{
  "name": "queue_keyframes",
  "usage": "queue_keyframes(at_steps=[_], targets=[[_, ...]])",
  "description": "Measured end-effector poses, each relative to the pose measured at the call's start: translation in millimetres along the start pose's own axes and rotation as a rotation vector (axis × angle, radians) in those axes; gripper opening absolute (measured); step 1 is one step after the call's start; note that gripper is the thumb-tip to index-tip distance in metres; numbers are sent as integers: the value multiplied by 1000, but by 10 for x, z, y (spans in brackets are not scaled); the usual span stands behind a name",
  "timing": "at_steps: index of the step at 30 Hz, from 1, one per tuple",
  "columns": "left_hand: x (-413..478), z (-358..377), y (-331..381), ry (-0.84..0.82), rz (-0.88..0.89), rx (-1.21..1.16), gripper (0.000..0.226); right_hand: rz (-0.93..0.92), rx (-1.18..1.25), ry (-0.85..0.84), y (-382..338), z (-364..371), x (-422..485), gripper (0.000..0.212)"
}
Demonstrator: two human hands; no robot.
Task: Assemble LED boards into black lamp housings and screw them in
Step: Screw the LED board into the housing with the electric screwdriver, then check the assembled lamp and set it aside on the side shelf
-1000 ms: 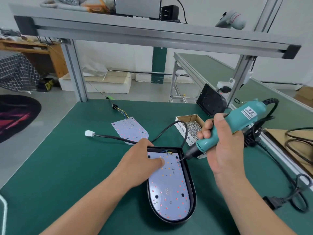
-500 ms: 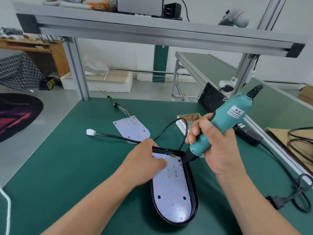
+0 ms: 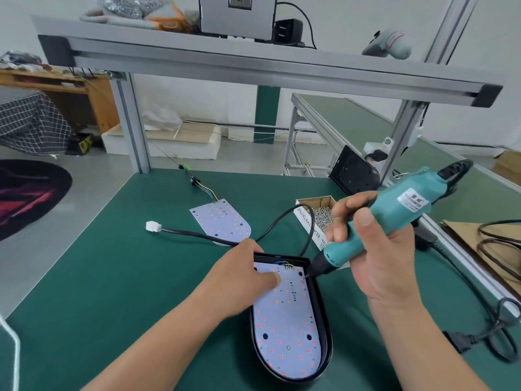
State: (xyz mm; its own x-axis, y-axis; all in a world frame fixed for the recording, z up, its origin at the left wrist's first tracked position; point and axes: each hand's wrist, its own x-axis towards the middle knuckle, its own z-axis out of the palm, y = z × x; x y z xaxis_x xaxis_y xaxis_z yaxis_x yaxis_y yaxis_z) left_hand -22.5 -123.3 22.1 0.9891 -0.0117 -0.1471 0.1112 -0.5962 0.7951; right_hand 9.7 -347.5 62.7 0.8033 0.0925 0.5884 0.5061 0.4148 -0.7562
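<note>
— Where's the lamp?
— Green bench (image 3: 112, 277), front edge: black oval lamp housing (image 3: 322, 317), white LED board (image 3: 284, 328) inside.
— Hands?
— Teal electric screwdriver (image 3: 394, 211) gripped by right hand (image 3: 377, 258), bit at board's far-right corner; left hand (image 3: 239, 280) presses a fingertip on board.

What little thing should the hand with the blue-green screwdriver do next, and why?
Probably push the screwdriver down and start driving at that spot. Its tip meets the far right corner of the LED board, the left hand presses that board flat inside the black housing, and the right hand grips the tool.
</note>
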Motion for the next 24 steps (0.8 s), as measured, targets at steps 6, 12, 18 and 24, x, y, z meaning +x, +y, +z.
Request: queue_keyframes(at_steps=[6, 12, 18, 24], targets=[[33, -70, -84, -34, 34, -145, 26, 174, 100, 400, -81, -291, 144, 35], [92, -93, -107, -37, 42, -355, 5, 505, -120, 563, -53, -998, 276, 19], [84, -156, -78, -40, -77, -540, 19, 659, -936, 343, -27, -1443, 209, 12], [114, -274, -83, -184, -185, -978, 22, 753, -1597, -20, -30, -1416, 195, 30]])
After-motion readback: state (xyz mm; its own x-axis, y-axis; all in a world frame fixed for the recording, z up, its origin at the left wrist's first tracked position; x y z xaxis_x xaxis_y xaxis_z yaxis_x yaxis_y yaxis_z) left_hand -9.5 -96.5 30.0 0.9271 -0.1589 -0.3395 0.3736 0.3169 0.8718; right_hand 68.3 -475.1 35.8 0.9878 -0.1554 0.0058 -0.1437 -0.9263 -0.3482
